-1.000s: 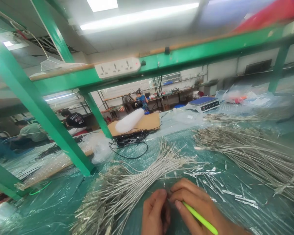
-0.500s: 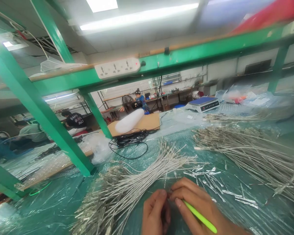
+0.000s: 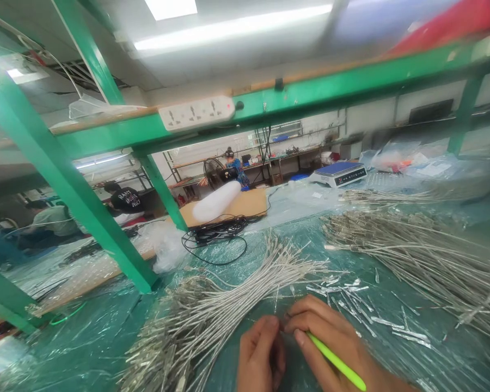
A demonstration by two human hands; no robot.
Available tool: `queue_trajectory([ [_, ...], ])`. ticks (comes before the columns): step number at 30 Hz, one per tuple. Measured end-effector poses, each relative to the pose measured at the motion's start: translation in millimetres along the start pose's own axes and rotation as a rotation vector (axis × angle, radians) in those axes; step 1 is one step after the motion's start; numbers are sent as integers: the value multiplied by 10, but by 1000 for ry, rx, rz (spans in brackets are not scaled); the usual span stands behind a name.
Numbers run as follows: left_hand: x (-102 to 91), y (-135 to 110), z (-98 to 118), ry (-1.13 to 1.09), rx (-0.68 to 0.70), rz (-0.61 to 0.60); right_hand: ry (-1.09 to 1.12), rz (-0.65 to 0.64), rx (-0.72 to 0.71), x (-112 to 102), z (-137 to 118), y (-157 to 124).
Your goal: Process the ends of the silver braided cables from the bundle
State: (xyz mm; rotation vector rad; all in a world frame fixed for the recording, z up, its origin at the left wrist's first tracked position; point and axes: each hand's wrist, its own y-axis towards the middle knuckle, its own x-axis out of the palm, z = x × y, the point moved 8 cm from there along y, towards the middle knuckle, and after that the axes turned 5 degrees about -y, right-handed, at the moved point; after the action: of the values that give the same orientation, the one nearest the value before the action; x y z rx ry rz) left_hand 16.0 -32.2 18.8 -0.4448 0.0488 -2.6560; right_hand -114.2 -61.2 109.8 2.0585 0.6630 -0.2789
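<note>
My left hand (image 3: 261, 354) is closed in a pinch at the bottom centre, and what sits between its thumb and finger is too small to make out. Close against it on the right, my right hand (image 3: 330, 337) wraps round a bright yellow-green, pen-shaped tool (image 3: 337, 362); its tip is hidden by the fingers. Both sets of fingertips nearly meet. Just left of and beyond the hands lies a large bundle of thin grey cables (image 3: 237, 305) with metallic connector ends. Scattered strips of silvery foil (image 3: 359, 307) lie beyond and right of my right hand.
A second cable pile (image 3: 408, 250) spreads on the right. Farther back are a digital scale (image 3: 338, 174), coiled black cable (image 3: 216, 231) and a white foam roll (image 3: 218, 201). A green frame (image 3: 106, 218) with a power strip (image 3: 198, 112) crosses above. Other people sit in the background.
Almost nothing differs. My right hand and the yellow-green tool have shifted very slightly to the right and down; my left hand keeps its pinch.
</note>
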Motion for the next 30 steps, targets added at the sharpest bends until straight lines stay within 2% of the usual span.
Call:
queue_trajectory([
  [4, 2, -9, -2, -23, -36, 15, -3, -19, -8, 27, -4, 3],
  [14, 20, -20, 30, 21, -1, 6, 5, -32, 31, 32, 13, 19],
  [20, 14, -19, -15, 17, -46, 5, 16, 4, 12, 13, -5, 41],
  [24, 9, 15, -45, 3, -33, -49, 19, 19, 9, 1, -15, 67],
  [30, 59, 46, -28, -147, -42, -148, 54, 11, 67, 25, 53, 72],
])
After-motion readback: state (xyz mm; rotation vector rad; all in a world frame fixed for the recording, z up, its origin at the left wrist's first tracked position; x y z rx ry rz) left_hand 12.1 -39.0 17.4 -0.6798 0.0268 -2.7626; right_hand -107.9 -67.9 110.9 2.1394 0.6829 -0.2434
